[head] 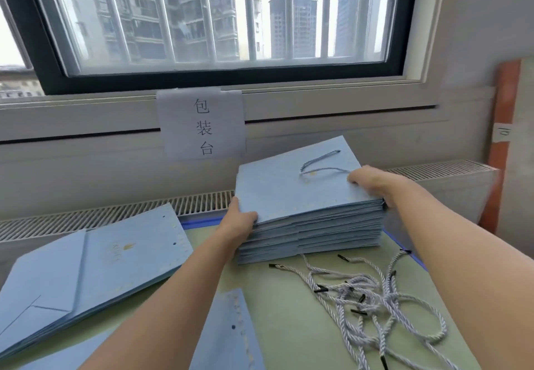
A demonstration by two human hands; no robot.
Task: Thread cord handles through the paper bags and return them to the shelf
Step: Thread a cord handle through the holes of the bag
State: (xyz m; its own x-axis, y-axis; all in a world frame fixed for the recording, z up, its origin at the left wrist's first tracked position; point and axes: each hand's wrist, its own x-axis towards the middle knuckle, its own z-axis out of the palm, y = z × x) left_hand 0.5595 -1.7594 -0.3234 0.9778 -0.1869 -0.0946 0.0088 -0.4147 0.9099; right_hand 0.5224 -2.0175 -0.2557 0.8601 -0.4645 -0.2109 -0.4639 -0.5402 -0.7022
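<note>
A thick stack of flat light-blue paper bags (pixel 303 196) stands at the back of the green table, its top bag carrying a threaded cord handle (pixel 320 164). My left hand (pixel 239 221) grips the stack's front left corner, thumb on top. My right hand (pixel 372 184) grips the right side, fingers over the top edge. A tangle of loose white twisted cords (pixel 372 297) with black tips lies in front of the stack at the right. A second, lower pile of blue bags (pixel 86 268) lies at the left, with punched holes showing. One more blue bag (pixel 228 332) lies at the near edge.
The green table (pixel 289 312) has blue tape along its far and right edges. Behind it run a radiator grille (pixel 115 213) and a wall with a paper sign (pixel 202 124) under a barred window. An orange board (pixel 502 138) leans at the right wall.
</note>
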